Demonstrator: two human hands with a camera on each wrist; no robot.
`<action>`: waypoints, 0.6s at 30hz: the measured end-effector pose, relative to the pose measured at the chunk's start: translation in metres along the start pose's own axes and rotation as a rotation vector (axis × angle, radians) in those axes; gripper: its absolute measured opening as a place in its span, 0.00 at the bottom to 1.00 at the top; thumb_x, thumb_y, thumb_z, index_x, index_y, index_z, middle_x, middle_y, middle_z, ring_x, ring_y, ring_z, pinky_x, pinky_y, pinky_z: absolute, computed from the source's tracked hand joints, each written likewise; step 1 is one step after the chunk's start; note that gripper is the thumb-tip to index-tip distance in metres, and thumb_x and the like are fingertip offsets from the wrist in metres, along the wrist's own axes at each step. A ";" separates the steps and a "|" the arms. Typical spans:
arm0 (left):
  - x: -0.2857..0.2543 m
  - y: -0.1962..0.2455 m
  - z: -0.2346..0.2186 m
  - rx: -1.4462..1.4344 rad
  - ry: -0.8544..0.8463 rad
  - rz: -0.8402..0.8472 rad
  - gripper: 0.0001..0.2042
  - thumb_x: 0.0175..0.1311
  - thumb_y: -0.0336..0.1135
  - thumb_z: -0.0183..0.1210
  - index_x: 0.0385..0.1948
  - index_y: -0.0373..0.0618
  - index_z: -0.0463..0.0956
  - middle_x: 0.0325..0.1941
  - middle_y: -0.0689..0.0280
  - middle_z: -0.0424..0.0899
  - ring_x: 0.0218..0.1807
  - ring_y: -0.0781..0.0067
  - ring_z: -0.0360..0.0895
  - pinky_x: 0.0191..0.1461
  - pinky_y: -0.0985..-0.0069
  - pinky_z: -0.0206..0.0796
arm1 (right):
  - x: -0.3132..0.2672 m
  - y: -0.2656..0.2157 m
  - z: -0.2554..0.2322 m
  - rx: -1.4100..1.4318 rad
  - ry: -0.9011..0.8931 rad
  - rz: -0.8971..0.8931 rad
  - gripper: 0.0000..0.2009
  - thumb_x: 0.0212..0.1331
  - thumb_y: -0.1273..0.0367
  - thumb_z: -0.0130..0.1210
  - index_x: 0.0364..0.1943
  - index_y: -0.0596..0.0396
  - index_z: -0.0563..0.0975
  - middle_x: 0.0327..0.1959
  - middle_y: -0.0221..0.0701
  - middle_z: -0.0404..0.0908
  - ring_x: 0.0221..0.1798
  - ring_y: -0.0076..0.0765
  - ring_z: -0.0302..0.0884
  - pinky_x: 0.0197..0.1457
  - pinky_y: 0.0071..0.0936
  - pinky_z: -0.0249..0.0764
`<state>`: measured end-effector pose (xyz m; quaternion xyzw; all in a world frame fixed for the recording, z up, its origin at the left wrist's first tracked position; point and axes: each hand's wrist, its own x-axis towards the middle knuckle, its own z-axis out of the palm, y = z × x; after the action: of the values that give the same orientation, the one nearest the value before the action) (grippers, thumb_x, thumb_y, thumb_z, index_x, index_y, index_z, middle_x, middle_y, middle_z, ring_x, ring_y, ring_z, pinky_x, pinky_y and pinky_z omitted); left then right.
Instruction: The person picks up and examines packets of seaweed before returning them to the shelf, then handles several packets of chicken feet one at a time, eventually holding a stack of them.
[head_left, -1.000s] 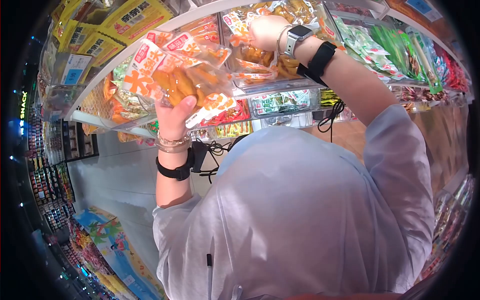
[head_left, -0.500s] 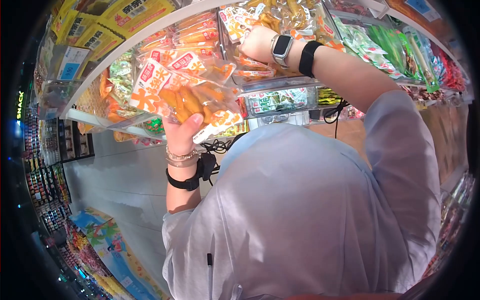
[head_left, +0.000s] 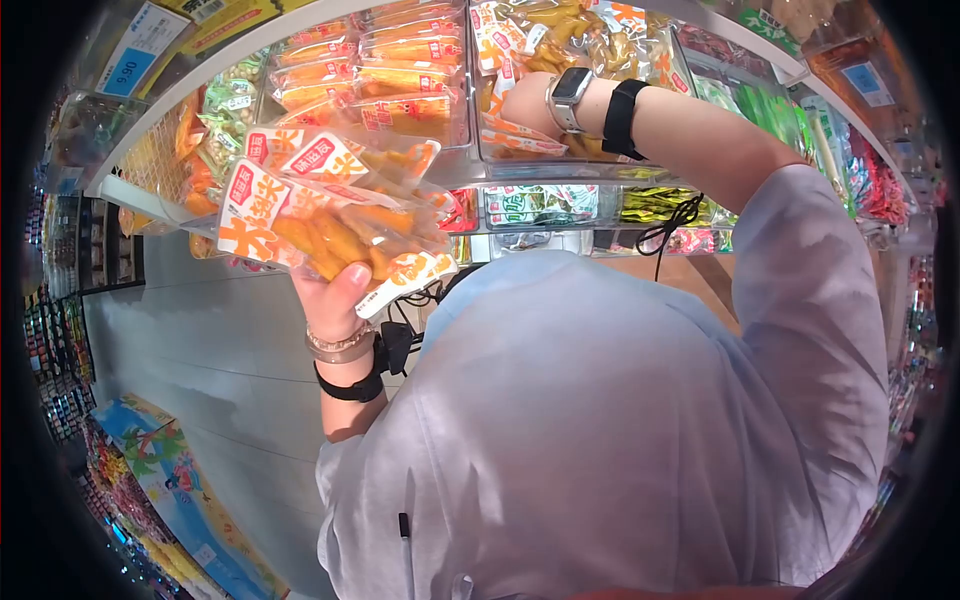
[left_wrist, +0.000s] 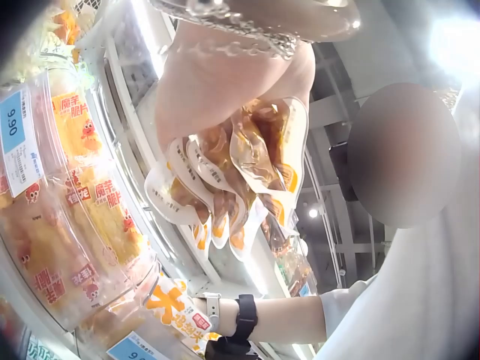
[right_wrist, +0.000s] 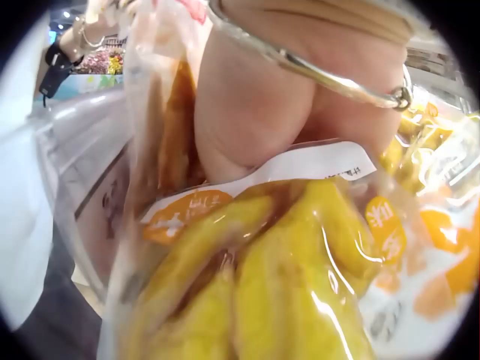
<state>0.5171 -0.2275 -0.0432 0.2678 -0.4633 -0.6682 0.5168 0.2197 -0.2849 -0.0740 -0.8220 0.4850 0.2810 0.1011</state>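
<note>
My left hand grips several clear snack packets with orange and white print, thumb over the front one. Yellow-brown pieces show through the film. In the left wrist view their lower edges fan out beneath the hand. My right hand reaches down into a clear bin of similar packets. Close in the right wrist view, a packet with yellow pieces covers its fingertips, and another packet stands upright beside it. I cannot tell whether the right fingers pinch one.
Left of that bin are stacked orange packets; green packets lie to the right. Price tags hang along the shelf. A lower shelf holds green-and-white packs. Black cables dangle from the right wrist. A colourful display box stands on the floor.
My right hand shifts from the packets at the back of the bin towards its front and reaches lower. The left hand keeps its packets and moves down and left in view.
</note>
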 end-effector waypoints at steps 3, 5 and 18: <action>-0.006 -0.006 -0.021 0.113 -0.051 -0.063 0.31 0.42 0.32 0.60 0.53 0.36 0.58 0.46 0.59 0.71 0.46 0.65 0.72 0.49 0.69 0.67 | 0.006 0.008 0.010 0.220 -0.105 -0.015 0.18 0.38 0.68 0.59 0.39 0.55 0.74 0.34 0.37 0.79 0.36 0.43 0.77 0.39 0.36 0.71; -0.006 -0.008 -0.021 0.098 -0.049 -0.058 0.31 0.42 0.33 0.60 0.52 0.36 0.58 0.46 0.59 0.71 0.46 0.65 0.73 0.49 0.69 0.67 | 0.009 0.016 0.014 0.430 -0.282 -0.005 0.16 0.49 0.66 0.51 0.44 0.54 0.71 0.35 0.36 0.78 0.39 0.43 0.75 0.42 0.38 0.70; 0.002 -0.016 -0.011 0.068 -0.057 -0.122 0.32 0.41 0.34 0.62 0.52 0.37 0.59 0.46 0.59 0.71 0.47 0.65 0.72 0.49 0.69 0.66 | 0.022 0.015 0.054 0.800 -0.269 0.058 0.30 0.48 0.66 0.45 0.61 0.51 0.57 0.32 0.40 0.77 0.27 0.35 0.75 0.26 0.30 0.69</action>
<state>0.5185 -0.2326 -0.0618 0.2937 -0.4833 -0.6896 0.4523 0.1952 -0.2851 -0.1286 -0.6599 0.5613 0.1781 0.4667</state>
